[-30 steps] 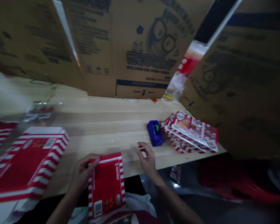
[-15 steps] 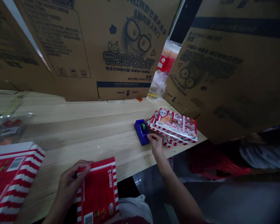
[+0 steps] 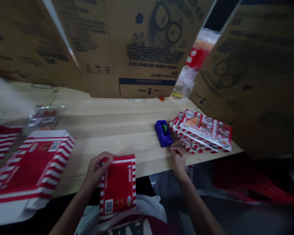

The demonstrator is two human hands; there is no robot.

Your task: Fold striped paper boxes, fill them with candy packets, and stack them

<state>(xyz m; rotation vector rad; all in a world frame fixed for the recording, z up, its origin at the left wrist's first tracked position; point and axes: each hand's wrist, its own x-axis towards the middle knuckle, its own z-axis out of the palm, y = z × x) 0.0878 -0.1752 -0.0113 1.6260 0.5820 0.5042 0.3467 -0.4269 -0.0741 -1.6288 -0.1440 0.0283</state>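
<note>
Starting far left, a strip of red-and-white striped card (image 3: pixel 1 140) pokes in from the edge, kinda blurry. Right beside it, a big flat red carton (image 3: pixel 31 166) with striped borders and a barcode panel lies on the pale wooden table (image 3: pixel 107 130), which has a nice visible grain. Just behind that is a clear plastic tray (image 3: pixel 42 118) with some red and white stuff inside, too blurred to make out.

Next up, the left hand (image 3: pixel 98 169) has its fingers hooked over the top edge of a small red striped box (image 3: pixel 118 186), a narrow grip on smooth printed card. The box hangs over the table's front edge, tilted down toward a white cloth (image 3: pixel 147 212) on the person's lap.

Further along sits a chunky blue tape dispenser (image 3: pixel 163 133) with a green core. The right hand (image 3: pixel 178 160) is empty and loosely curled, just beside a stack of printed red-and-white boxes (image 3: pixel 201 130), though I can't tell if the fingertips actually touch it. That stack lies slightly fanned out, with a clear window on the top box.

Behind it all, big corrugated cardboard cartons (image 3: pixel 147 42) stand in a wall, with a crumpled clear plastic bag (image 3: pixel 192 70) with a red label wedged between them.
</note>
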